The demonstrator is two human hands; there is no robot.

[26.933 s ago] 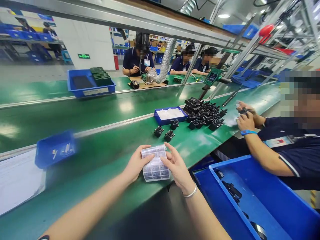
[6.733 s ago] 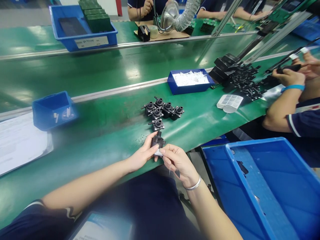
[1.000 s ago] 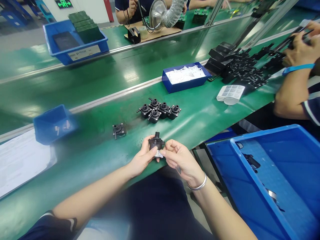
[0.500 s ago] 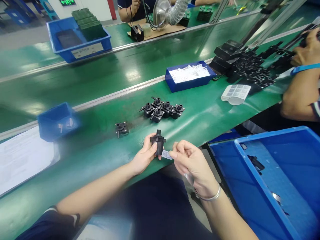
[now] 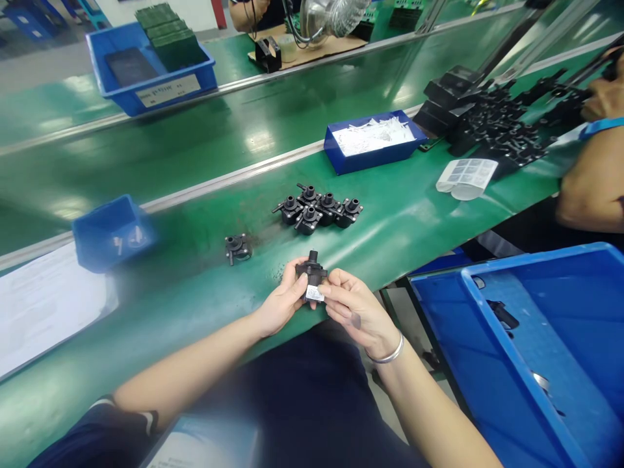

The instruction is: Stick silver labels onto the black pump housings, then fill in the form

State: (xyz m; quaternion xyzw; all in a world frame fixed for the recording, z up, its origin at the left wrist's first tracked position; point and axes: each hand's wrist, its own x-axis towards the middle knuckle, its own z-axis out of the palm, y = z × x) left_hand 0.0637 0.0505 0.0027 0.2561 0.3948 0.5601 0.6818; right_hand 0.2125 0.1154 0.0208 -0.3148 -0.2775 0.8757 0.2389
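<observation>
Head cam on my end: the black part [image 5: 313, 269] is upright in the left hand [image 5: 279, 304], which has it wrapped round the body, thumb on the front, all on the near side of the dark blue box [image 5: 380, 156]. The right hand [image 5: 359, 313] has a thumb and fingertip at the right edge of the white label [image 5: 314, 294] low on that part; I can't tell if that's a pinch or just pressing. That box is full of loose white slips [image 5: 375, 135]. Left of and beyond it, a blue bin [image 5: 207, 78] carries stacked green boards [image 5: 168, 38] and a flat dark piece; well left of it, a small blue bin [image 5: 97, 224] has a few pale bits. Nearer me and right of it, a big blue crate [image 5: 575, 292] holds a few dark parts and something shiny. As for text, the label has print I can't read, the bin's tag [image 5: 168, 91] is a handwritten-looking blur, and the label sheet [image 5: 468, 173] right of the box is too small to make out.
</observation>
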